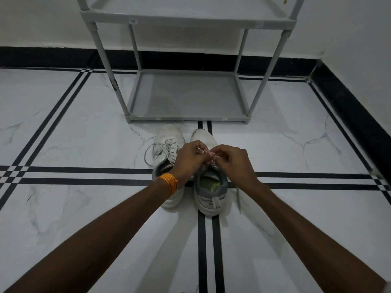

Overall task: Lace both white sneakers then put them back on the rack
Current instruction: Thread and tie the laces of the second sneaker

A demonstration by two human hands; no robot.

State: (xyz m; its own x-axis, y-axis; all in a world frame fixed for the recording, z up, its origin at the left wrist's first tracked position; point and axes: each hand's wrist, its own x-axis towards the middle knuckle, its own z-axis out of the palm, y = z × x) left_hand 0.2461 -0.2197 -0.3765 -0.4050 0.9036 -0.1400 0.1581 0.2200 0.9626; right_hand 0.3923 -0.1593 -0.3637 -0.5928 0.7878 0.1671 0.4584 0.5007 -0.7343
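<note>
Two white sneakers stand side by side on the floor, toes pointing at the rack. The left sneaker [167,144] has its lace threaded, with a loose loop [148,153] hanging off its left side. Over the right sneaker [208,187], whose grey collar and greenish insole show, both hands meet. My left hand [189,158], with orange bangles at the wrist, and my right hand [231,160] each pinch the white lace [204,152] above the tongue. A loose lace end [238,197] trails down the right side of that shoe. The eyelets under my hands are hidden.
A grey shoe rack [186,118] stands just beyond the toes, its bottom shelf bare and an upper shelf [186,19] above. White marble floor with black stripes lies all around. A black skirting and white walls close in behind and on the right.
</note>
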